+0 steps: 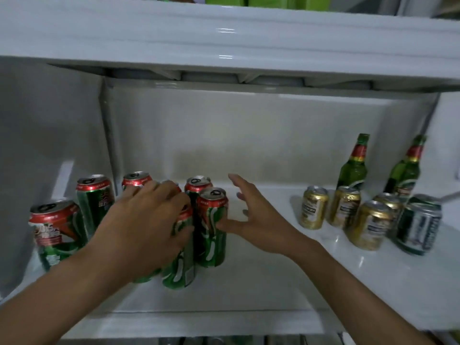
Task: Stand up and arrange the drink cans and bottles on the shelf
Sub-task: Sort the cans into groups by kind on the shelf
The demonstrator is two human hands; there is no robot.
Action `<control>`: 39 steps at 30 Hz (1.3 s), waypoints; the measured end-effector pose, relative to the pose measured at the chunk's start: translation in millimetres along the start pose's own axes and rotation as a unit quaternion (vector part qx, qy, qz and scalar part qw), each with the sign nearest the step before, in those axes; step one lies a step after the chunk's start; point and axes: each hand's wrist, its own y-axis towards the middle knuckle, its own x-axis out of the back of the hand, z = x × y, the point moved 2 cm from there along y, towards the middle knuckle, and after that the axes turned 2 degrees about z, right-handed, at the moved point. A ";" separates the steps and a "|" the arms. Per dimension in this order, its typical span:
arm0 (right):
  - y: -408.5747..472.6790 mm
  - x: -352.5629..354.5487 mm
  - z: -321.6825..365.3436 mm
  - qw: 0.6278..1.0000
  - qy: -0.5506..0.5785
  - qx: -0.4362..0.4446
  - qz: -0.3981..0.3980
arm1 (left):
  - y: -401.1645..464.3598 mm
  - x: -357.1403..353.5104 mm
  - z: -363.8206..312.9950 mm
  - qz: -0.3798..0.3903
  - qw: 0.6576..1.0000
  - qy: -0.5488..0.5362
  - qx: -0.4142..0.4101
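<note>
Several tall green cans with red tops stand upright on the left half of the white shelf (249, 290). My left hand (146, 220) is clasped over the top and side of one green can (179, 270) in the front of that cluster. My right hand (251, 217) is open, its thumb touching the side of the neighbouring green can (212, 227). Another green can (58, 232) stands at the far left. On the right, several short gold cans (313, 207) and a green-and-white can (418, 227) stand upright in front of two green glass bottles (354, 165), (408, 170).
The white upper shelf (224, 43) overhangs close above. The compartment's left wall (49, 125) and back wall (249, 135) close the space in. A strip of bare shelf lies between the two groups of cans.
</note>
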 end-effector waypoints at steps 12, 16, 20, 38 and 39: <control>-150.8 145.7 -39.6 0.948 -0.086 -0.017 -0.306 | 45.4 3.1 -113.2 -0.339 0.898 -0.236 -0.149; -204.7 192.9 -56.0 0.937 -0.076 -0.055 -0.337 | 71.5 3.2 -177.2 -0.283 0.905 -0.287 -0.134; -244.5 239.7 -79.0 0.932 -0.101 -0.090 -0.336 | 102.3 -4.5 -229.5 -0.203 0.923 -0.313 -0.098; -141.1 244.6 -151.0 0.951 -0.209 -0.190 -0.125 | 212.0 -101.2 -260.3 0.078 0.904 -0.419 0.039; -133.9 240.1 -154.4 0.947 -0.221 -0.201 -0.117 | 215.6 -107.5 -262.6 0.089 0.896 -0.432 0.048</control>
